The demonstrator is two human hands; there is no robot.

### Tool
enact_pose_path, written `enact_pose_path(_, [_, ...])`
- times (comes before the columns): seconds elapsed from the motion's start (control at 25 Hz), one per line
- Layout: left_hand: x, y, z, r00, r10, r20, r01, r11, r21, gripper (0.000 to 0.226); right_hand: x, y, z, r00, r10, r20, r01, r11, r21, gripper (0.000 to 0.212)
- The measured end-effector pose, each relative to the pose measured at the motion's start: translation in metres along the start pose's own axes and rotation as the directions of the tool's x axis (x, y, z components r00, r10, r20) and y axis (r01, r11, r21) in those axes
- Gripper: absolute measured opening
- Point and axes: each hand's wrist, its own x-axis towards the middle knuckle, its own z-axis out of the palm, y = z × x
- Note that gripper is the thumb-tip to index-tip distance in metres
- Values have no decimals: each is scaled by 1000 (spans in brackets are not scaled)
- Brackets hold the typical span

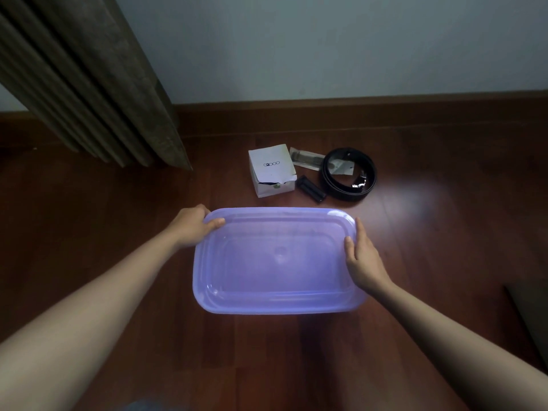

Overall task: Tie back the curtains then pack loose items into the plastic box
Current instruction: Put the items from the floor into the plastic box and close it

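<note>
A translucent purple plastic box (275,262) with its lid on sits on the wooden floor in front of me. My left hand (194,225) grips the lid's far left corner, thumb on top. My right hand (363,256) lies against the right edge, fingers straight along the rim and thumb on the lid. Beyond the box lie the loose items: a white cardboard box (271,170), a coiled black belt (350,175), a small black cylinder (311,189) and a clear packet (305,158). A brown-grey curtain (89,84) hangs at the upper left.
The wall and a wooden skirting board (355,114) run behind the items. A dark flat object (530,315) lies at the right edge of the floor.
</note>
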Motion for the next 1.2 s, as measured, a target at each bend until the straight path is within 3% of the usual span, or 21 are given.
enact_pose_path(0.32, [-5,-1,5,999,22,-39,-21,1000,19,42,-5,-6,-11,997,-50,54,46,996,79,56])
enact_pose_path(0.44, [-10,3,-1,997,27,-65,-26,999,20,40,-5,-17,-19,996,-80,-35,83,991,103,56])
enact_pose_path(0.6, [-18,15,-30,985,63,-158,-56,997,44,41,-9,-34,-49,986,-85,-146,139,901,410,54])
enact_pose_path(0.68, [-23,25,-46,973,93,-211,-92,996,15,53,-7,-46,-68,985,-111,-134,161,868,471,56])
enact_pose_path(0.8, [-41,51,-59,909,268,-319,-281,960,4,79,-1,-77,-83,971,-230,-63,234,874,425,56])
enact_pose_path(0.88, [-51,64,-63,888,366,-280,-367,929,50,93,5,-101,-84,949,-314,9,283,868,408,56])
enact_pose_path(0.96, [-57,62,-67,900,383,-205,-380,923,57,93,12,-124,-84,933,-354,63,293,849,440,55])
enact_pose_path(1.04, [-64,46,-72,908,358,-219,-374,927,-37,75,20,-150,-78,908,-400,126,303,833,462,54])
enact_pose_path(1.12, [-70,18,-80,918,275,-288,-338,919,-202,51,31,-178,-58,850,-505,150,443,840,313,51])
enact_pose_path(1.2, [-74,-19,-91,922,161,-352,-265,926,-270,39,45,-205,-22,760,-640,116,647,762,-36,50])
